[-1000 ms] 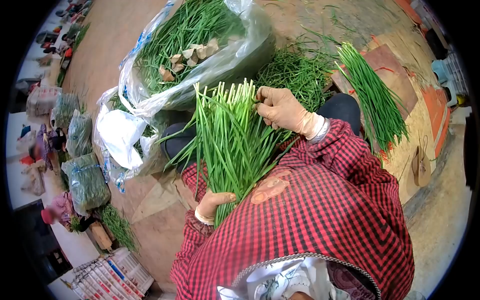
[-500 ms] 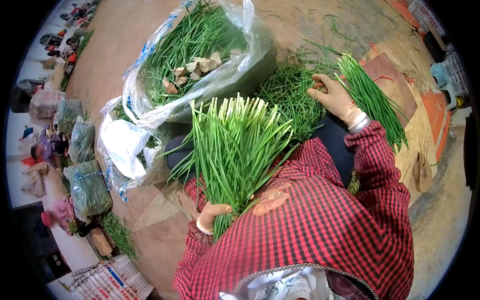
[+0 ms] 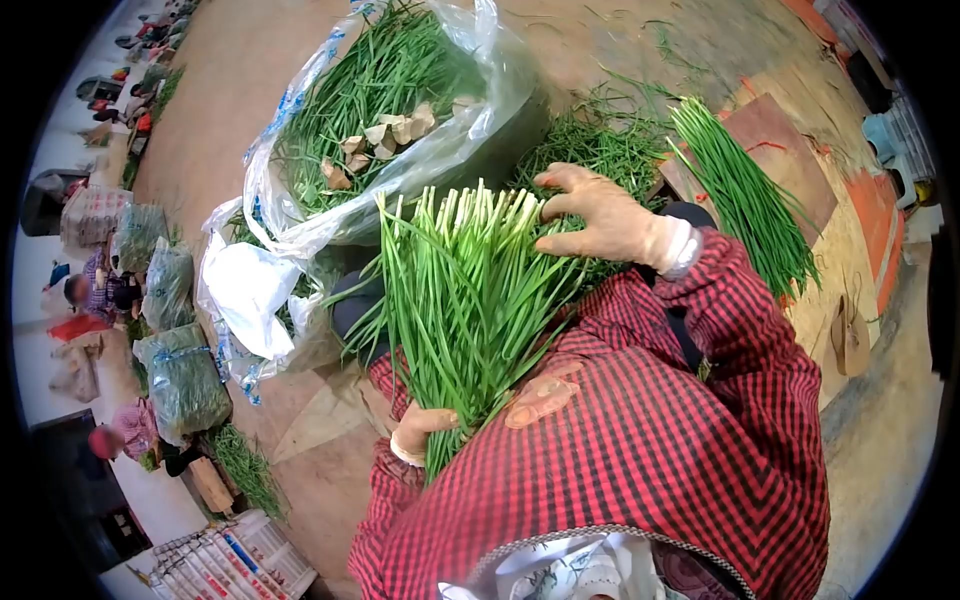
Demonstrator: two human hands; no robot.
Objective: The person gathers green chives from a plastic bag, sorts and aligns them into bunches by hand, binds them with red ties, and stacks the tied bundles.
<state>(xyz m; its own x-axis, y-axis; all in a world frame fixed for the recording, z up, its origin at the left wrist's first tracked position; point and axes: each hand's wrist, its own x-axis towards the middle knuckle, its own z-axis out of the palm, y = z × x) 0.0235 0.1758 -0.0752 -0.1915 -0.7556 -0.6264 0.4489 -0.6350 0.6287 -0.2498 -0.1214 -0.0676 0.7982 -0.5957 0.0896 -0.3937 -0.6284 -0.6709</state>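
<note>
A thick bunch of long green stalks (image 3: 460,300), pale cut ends up, stands fanned over my lap. My left hand (image 3: 424,430), in a thin glove, is wrapped round its lower part; most of its fingers are hidden behind the leaves. At the upper right edge of the bunch, my gloved right hand (image 3: 600,218) has its fingers spread beside the pale ends, with nothing visible in it. Past my knees is an open clear plastic bag (image 3: 510,110) of green stalks with several brown pieces on top.
Loose greens (image 3: 610,135) lie beyond my right hand. A separate green bundle (image 3: 740,190) rests on a board (image 3: 800,165) at the right, near a sandal (image 3: 850,340). A white bag (image 3: 245,290), filled bags (image 3: 183,380), crates (image 3: 230,560) and other people are on the left.
My right hand left the bunch's edge, reached right over the loose greens, then came back to the pale ends with its fingers spread. My left hand has kept its grip.
</note>
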